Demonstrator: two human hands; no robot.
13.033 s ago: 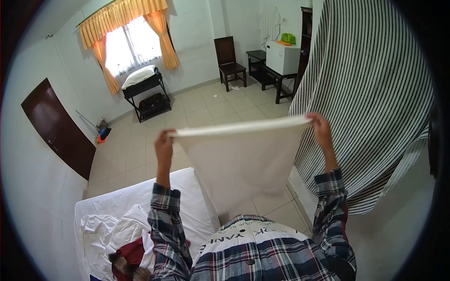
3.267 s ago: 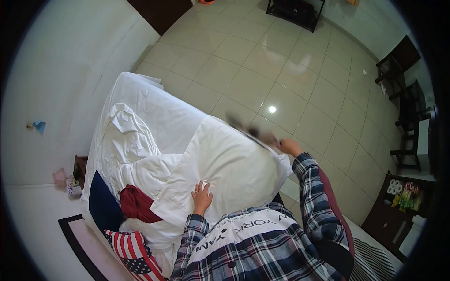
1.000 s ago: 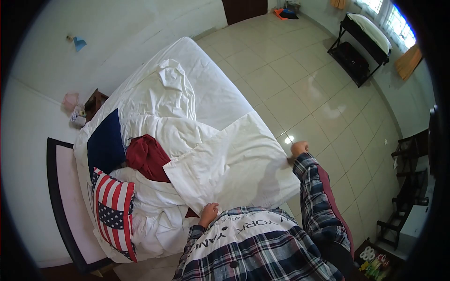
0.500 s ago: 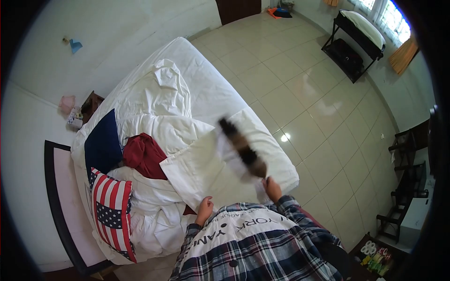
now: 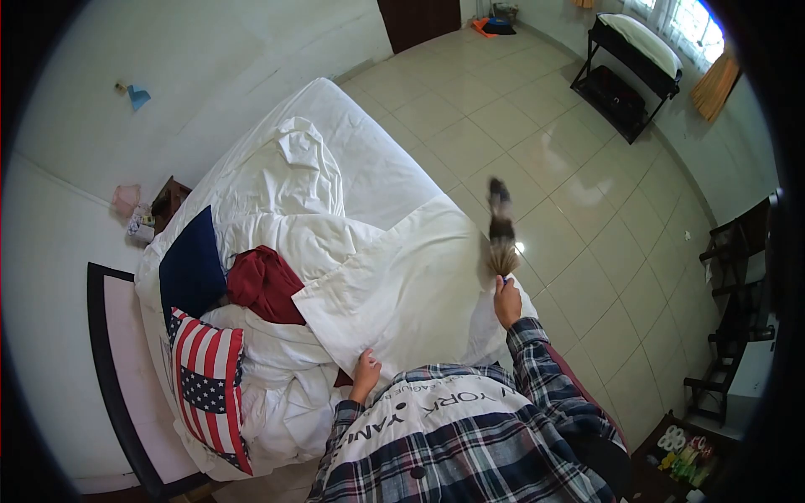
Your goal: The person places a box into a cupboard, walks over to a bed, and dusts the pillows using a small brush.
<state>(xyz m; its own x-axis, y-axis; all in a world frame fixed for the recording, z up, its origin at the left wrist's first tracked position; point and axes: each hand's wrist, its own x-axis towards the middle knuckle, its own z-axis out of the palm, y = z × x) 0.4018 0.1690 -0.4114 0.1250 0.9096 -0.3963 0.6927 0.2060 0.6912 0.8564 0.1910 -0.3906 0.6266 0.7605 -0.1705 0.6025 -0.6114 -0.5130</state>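
My right hand (image 5: 507,303) grips the handle of a feather duster (image 5: 501,226), its dark and brown feathers blurred and pointing away over the bed's right edge. A flat white cloth (image 5: 402,281) lies across the near right part of the bed. At its near edge my left hand (image 5: 366,373) is closed, apparently pinching the fabric. Left of the cloth are rumpled white bedding (image 5: 281,180) and a dark red cloth (image 5: 264,285).
A navy pillow (image 5: 191,267) and a flag-patterned pillow (image 5: 207,386) lie at the headboard (image 5: 122,369). Tiled floor (image 5: 570,210) runs along the bed's right side. A black rack (image 5: 629,80) stands at the back right, dark chairs (image 5: 721,335) at the far right.
The duster has swung from over the white cloth to the right, past the bed's edge. My right hand has moved slightly right and away from me; my left hand has barely moved.
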